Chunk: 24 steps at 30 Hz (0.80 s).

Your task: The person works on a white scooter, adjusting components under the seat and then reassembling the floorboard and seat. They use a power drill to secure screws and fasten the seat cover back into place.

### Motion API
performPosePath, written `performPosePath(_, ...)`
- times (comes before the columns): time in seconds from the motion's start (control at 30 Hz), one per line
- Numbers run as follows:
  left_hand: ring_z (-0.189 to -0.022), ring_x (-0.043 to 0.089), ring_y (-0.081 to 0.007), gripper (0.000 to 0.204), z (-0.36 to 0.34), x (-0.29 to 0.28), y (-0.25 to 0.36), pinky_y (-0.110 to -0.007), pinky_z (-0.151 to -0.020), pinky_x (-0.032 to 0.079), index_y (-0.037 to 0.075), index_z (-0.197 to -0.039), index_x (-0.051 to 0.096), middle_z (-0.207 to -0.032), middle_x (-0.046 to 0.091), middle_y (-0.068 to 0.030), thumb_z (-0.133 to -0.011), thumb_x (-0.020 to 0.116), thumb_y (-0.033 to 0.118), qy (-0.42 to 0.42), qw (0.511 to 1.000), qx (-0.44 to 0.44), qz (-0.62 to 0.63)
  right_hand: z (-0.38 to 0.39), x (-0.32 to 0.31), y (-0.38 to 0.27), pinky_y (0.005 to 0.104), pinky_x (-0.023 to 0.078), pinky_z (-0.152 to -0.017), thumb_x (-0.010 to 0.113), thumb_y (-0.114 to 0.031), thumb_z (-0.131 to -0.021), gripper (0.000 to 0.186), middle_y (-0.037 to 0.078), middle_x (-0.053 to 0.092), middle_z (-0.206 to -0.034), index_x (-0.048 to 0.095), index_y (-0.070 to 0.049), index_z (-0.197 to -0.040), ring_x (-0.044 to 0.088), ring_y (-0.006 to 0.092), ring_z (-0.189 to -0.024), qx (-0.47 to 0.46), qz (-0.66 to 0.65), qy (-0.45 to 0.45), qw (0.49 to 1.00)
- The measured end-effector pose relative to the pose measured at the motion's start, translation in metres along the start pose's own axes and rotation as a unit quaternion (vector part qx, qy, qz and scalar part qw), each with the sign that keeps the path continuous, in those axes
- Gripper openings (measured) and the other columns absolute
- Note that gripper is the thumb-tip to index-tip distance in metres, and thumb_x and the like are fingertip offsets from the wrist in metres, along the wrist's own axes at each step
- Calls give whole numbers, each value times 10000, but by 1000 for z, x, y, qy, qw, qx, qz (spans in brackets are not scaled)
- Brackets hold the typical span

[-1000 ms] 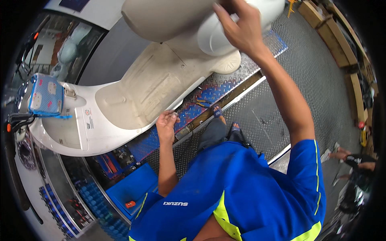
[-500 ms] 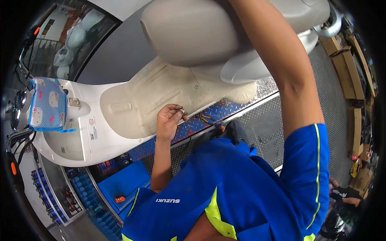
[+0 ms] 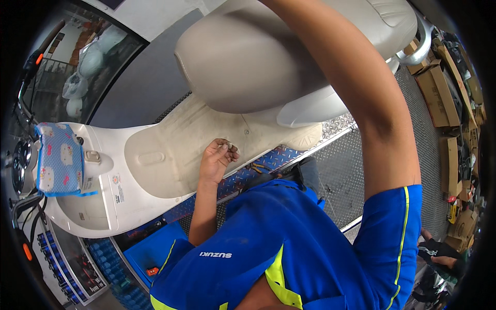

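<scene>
A white scooter [image 3: 111, 178] stands lengthwise before me, its beige footboard [image 3: 178, 173] in the middle and its large grey-beige seat [image 3: 243, 67] above. Over the near edge of the footboard is my left hand [image 3: 218, 161], palm partly turned up. Its thumb and fingertips pinch together on something small that I cannot make out. My right arm [image 3: 361, 93] reaches up across the seat, and the right hand is beyond the upper edge of the picture. Pliers with yellow-orange handles [image 3: 258, 168] lie on the blue tread plate [image 3: 235, 181] beside the footboard.
A patterned blue pouch [image 3: 61, 160] hangs by the handlebar at left. Below the scooter is a blue tray [image 3: 139, 253] with a small orange-red item [image 3: 152, 271]. Cardboard boxes [image 3: 436, 95] line the right side. Another person [image 3: 439, 253] is at the lower right.
The view has tilted, so the scooter sits lower in the picture. My left hand has turned slightly, its fingers still pinched. The right arm remains raised over the seat.
</scene>
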<state>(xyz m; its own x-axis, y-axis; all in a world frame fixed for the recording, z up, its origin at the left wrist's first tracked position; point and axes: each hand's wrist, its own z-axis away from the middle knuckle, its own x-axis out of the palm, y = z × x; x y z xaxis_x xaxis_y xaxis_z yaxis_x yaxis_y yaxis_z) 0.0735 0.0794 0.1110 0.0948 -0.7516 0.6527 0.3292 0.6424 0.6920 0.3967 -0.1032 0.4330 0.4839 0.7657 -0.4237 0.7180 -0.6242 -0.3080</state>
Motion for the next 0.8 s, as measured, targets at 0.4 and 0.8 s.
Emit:
performPosePath(0.4,-866,656,-253,49,-36,-18,-17,-380,-762,525,72,-1012,668,-942,686,-83,-982,630,64,71,988,-85,108,-9,8,28,474,557,-933,585,-58,-777,236,326,718,-985,751,54,-901,719,435,-998,68,4,-143,987)
performPosePath(0.8,-790,665,-226,54,-48,-25,-20,-358,-739,520,70,-1017,677,-893,698,-62,-965,664,66,106,992,-62,13,-5,15,21,451,577,-891,602,-33,-744,234,338,716,-973,743,72,-899,727,422,-987,73,-28,-214,974)
